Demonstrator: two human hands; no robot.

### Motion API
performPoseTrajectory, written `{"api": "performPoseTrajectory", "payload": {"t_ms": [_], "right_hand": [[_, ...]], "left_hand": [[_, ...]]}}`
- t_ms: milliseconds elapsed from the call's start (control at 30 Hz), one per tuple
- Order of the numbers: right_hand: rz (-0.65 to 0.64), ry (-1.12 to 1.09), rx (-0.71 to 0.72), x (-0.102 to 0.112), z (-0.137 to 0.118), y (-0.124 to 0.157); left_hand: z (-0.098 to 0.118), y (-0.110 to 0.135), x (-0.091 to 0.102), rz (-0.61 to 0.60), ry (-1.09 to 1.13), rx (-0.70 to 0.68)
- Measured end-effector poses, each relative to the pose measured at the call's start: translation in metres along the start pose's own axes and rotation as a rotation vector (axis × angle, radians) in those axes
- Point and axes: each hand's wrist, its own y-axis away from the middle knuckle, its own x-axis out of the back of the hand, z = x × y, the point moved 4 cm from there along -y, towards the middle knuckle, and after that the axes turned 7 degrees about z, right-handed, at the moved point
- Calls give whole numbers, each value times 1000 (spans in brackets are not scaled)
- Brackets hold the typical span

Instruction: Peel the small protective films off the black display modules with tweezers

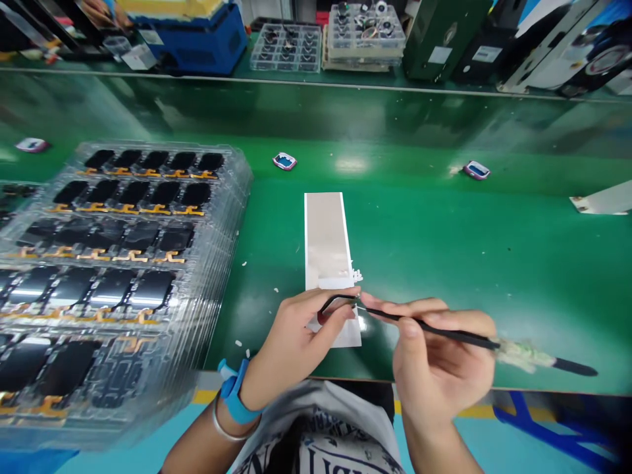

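Note:
My left hand (pixel 296 332) is closed in a pinch on a small black-edged part (pixel 332 301), which has a reddish patch at its lower corner. Fingers cover most of this part. In my right hand (pixel 439 362) lies a pair of slim black tweezers (pixel 459 334), with pale tape wrapped round the rear end. The thin tip meets the edge of the part, close to my left fingertips. Below both hands, a strip of beige backing paper with white borders (pixel 326 237) lies on the green bench. Small white scraps (pixel 357 274) cling to its right edge.
Stacked clear trays (pixel 222 217) of black watch screens with orange flex cables fill the left. Small purple-rimmed frames (pixel 285 161) (pixel 476 170) lie toward the back. A shelf above holds a blue box (pixel 197 43) and clear compartment boxes (pixel 286 47). A white piece (pixel 602 199) lies far right.

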Motion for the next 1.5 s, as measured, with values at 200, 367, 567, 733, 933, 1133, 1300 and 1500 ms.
{"api": "performPoseTrajectory", "payload": {"t_ms": [200, 367, 567, 733, 933, 1133, 1300, 1500], "right_hand": [[-87, 13, 88, -17, -1, 5], [-95, -49, 160, -22, 3, 4], [-96, -27, 149, -27, 9, 5], [-80, 14, 166, -26, 13, 6], [-80, 14, 173, -26, 15, 5], [-79, 29, 156, -25, 16, 5], [-91, 31, 158, -24, 17, 5], [-89, -19, 216, -23, 16, 6]], "left_hand": [[0, -1, 1, 111, -53, -80], [-3, 2, 0, 68, -76, -99], [-5, 3, 1, 14, -104, -77], [-5, 3, 2, -3, -38, -76], [-7, 3, 2, -6, -1, -71], [-8, 3, 2, -9, 1, -58], [-8, 4, 3, -6, -17, -51], [-10, 4, 2, -16, -57, -34]]}}
